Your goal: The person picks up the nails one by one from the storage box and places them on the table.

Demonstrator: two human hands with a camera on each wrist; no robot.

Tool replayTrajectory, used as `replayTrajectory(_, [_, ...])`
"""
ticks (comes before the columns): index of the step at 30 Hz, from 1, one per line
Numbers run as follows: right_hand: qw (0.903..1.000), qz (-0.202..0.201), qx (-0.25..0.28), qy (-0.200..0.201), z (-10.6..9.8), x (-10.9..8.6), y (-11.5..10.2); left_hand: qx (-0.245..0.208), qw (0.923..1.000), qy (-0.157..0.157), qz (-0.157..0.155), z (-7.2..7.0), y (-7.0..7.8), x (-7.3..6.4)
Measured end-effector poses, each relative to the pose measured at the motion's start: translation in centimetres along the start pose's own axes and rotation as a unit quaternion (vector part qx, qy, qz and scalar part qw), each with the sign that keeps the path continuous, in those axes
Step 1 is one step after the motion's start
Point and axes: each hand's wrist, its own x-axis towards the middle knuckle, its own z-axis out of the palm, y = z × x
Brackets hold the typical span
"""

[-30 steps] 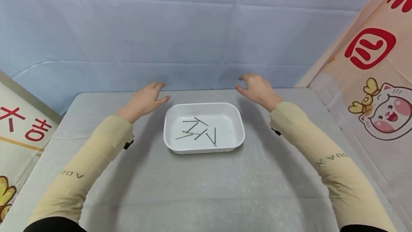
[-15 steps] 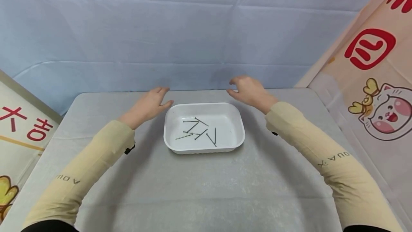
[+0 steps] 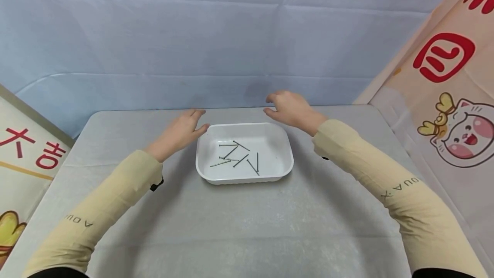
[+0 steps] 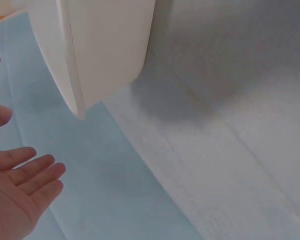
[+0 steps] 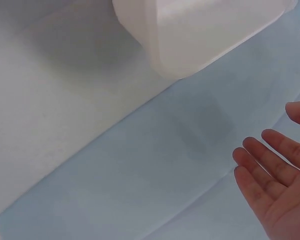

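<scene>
A white rectangular tray (image 3: 275, 158) with rounded corners rests on the table, and several thin metal nails (image 3: 241, 161) lie scattered on its floor, mostly left of centre. My left hand (image 3: 179, 134) hovers by the tray's far left corner, thumb tip overlapping the rim in the head view. Its palm and spread fingers (image 4: 30, 175) show bare in the left wrist view. Beyond the far right corner, my right hand (image 3: 293, 110) hangs in the air with relaxed fingers (image 5: 270, 160) and nothing in them.
A grey cloth covers the table (image 3: 247, 226). Behind its far edge hangs a pale blue cloth backdrop (image 3: 231, 42). Printed banners stand at both sides, the right banner (image 3: 444, 110) showing a cartoon cat and the left banner (image 3: 27, 175) red characters.
Both hands have moved inward toward the tray, the right one leftward and the left one slightly right and nearer. The tray and nails have stayed put.
</scene>
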Motion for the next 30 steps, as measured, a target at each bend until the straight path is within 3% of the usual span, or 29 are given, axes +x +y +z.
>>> replayTrajectory(19, [0.9988, -0.038, -0.018, -0.023, -0.2, 0.9, -2.5, -0.074, 0.9958, 0.040, -0.037, 2.1, 0.5, -1.0])
replayTrajectory(30, [0.9976, -0.052, -0.020, -0.041, 0.3, 1.4, -3.5, -0.115, 0.9876, 0.102, -0.033, 3.8, 0.7, -1.5])
